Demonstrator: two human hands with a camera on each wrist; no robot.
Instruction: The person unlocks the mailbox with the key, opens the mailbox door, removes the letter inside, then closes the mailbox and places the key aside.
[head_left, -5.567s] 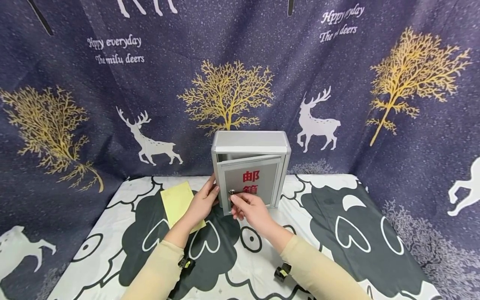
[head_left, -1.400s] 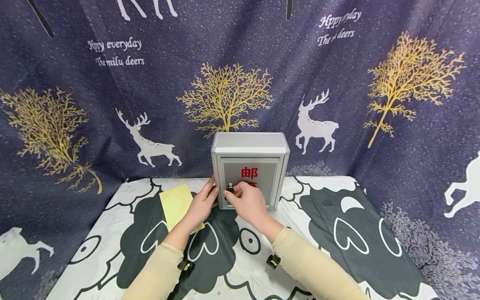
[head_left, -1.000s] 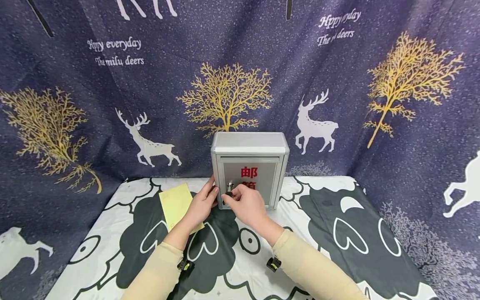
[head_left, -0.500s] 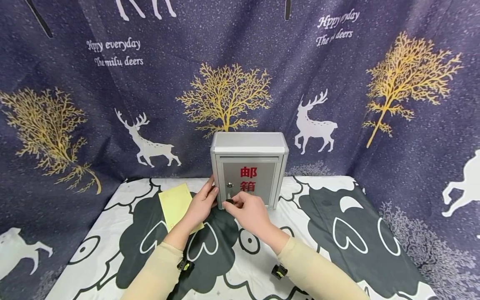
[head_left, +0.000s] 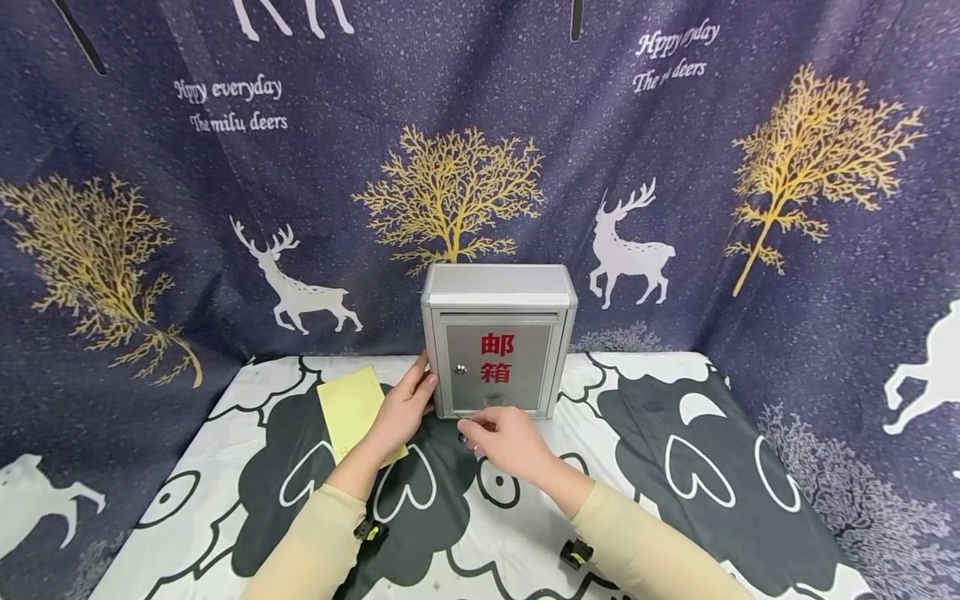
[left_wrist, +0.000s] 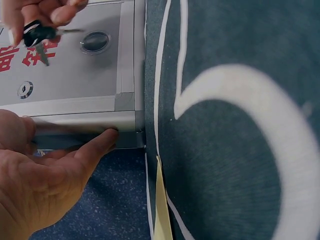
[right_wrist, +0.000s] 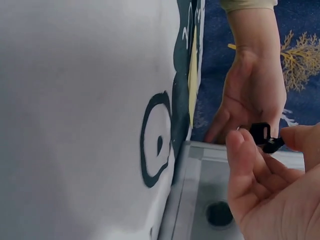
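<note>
A silver metal mailbox [head_left: 498, 287] with red characters stands upright, its front door [head_left: 525, 346] closed flush in the frame. The left hand [head_left: 402, 410] rests along the box's left side; in the left wrist view its fingers stretch fairly straight on that side. Just in front of the box's lower edge, the right hand [head_left: 510, 440] pinches a small bunch of black-headed keys [left_wrist: 40, 34] between thumb and fingers. The keys hang free of the round door lock [head_left: 460, 370], whose face is bare. A small round clear piece [left_wrist: 95, 42] sits low on the door.
A flat yellow paper [head_left: 351, 406], like an envelope, lies left of the mailbox, partly under the left forearm. Black-and-white patterned cloth [head_left: 667, 533] covers the table. Behind hangs a dark blue curtain [head_left: 315, 183] with deer and trees.
The door, ajar at first, is now closed. The right hand has drawn the key down out of the lock and moved toward the box's lower edge. The left hand has stayed in place.
</note>
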